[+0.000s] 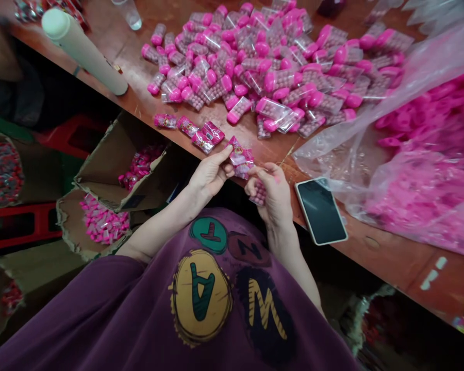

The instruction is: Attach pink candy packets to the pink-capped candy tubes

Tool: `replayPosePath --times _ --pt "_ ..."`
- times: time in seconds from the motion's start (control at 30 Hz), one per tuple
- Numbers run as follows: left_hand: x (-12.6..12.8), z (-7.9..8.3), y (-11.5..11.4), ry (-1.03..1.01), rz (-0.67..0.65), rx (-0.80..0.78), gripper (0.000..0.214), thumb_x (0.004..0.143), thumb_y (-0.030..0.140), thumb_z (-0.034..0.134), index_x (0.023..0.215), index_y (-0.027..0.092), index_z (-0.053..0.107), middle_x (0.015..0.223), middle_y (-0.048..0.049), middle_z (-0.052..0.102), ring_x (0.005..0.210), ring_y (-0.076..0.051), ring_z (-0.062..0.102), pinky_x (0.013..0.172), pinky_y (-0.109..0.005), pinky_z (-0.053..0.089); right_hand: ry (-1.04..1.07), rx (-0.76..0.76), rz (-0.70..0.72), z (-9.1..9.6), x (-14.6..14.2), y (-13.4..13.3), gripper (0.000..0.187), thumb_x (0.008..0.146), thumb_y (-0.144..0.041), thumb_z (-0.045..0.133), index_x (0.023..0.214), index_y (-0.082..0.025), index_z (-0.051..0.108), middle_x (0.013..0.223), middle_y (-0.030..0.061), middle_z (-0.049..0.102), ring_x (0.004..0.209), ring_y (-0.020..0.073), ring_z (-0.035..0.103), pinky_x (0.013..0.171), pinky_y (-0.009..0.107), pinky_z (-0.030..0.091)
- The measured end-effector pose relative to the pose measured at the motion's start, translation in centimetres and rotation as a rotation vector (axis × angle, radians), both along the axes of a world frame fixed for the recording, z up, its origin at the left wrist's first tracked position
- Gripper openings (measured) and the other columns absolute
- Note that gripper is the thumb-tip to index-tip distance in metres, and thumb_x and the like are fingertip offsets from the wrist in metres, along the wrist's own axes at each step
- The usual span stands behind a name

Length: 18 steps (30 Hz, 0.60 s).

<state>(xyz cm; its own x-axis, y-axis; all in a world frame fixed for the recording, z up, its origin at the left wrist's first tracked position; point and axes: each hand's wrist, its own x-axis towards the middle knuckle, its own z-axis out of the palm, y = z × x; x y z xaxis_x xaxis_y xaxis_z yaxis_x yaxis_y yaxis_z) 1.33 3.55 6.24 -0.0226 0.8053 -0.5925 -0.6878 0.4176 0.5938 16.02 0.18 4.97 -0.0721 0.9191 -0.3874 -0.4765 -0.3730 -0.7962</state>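
Observation:
My left hand (212, 174) pinches a pink printed wrapper (242, 161) between thumb and fingers at the table's edge. Curled closed, my right hand (274, 193) holds a small clear bottle of pink candy balls (258, 192), mostly hidden by the fingers. The right fingertips are at the wrapper's lower right side; whether they also grip it I cannot tell. Several pink printed packets (204, 135) lie on the table just beyond my left hand. Farther back is a big heap of candy-filled bottles with pink caps (239, 64).
A phone (321, 211) lies right of my hands. Behind it spreads a clear plastic bag (421, 190) of pink pieces. A white cylinder (87, 54) and a clear cup (128, 14) stand at the back left. Cardboard boxes (114, 159) with packets are below, left. Another person's arm (0, 46) shows.

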Motion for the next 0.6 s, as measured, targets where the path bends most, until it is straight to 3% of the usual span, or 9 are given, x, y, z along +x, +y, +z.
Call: replayPosePath --times 0.13,0.27,0.43,0.6 --pt "0.3 0.5 -0.5 0.006 -0.043 0.007 0.025 0.094 0.021 0.08 0.076 0.015 0.063 0.06 0.0065 0.059 0.045 -0.002 0.047 0.051 -0.016 0.041 -0.177 0.163 -0.078 0.0 -0.8 0.8 0.047 0.083 -0.05 0.085 0.103 -0.028 0.048 0.081 -0.008 0.063 0.047 0.0034 0.049 0.044 0.02 0.032" --pt "0.4 0.7 -1.2 0.018 -0.1 0.076 0.029 0.093 0.024 0.083 0.074 0.015 0.063 0.055 0.0077 0.054 0.044 -0.001 0.045 0.049 -0.017 0.038 -0.105 0.1 0.052 -0.3 -1.3 1.6 0.058 0.079 -0.061 0.086 0.107 -0.027 0.05 0.064 -0.0108 0.056 0.045 0.006 0.048 0.043 0.02 0.031" --pt "0.1 0.3 -2.0 0.035 -0.113 0.077 0.033 0.096 0.028 0.08 0.072 0.014 0.062 0.054 0.0072 0.054 0.042 -0.001 0.044 0.046 -0.016 0.034 -0.029 0.078 0.01 -0.4 -2.0 1.5 0.056 0.073 -0.048 0.09 0.108 -0.027 0.05 0.061 -0.0126 0.058 0.043 0.0057 0.048 0.041 0.018 0.027" --pt "-0.7 0.4 -2.4 -0.017 -0.053 -0.012 0.029 0.095 0.027 0.08 0.076 0.015 0.062 0.057 0.0066 0.057 0.041 -0.001 0.043 0.043 -0.017 0.03 0.012 -0.013 -0.016 -0.3 -1.8 0.8 0.057 0.072 -0.036 0.084 0.114 -0.028 0.046 0.083 -0.0085 0.071 0.046 0.0051 0.053 0.04 0.019 0.026"
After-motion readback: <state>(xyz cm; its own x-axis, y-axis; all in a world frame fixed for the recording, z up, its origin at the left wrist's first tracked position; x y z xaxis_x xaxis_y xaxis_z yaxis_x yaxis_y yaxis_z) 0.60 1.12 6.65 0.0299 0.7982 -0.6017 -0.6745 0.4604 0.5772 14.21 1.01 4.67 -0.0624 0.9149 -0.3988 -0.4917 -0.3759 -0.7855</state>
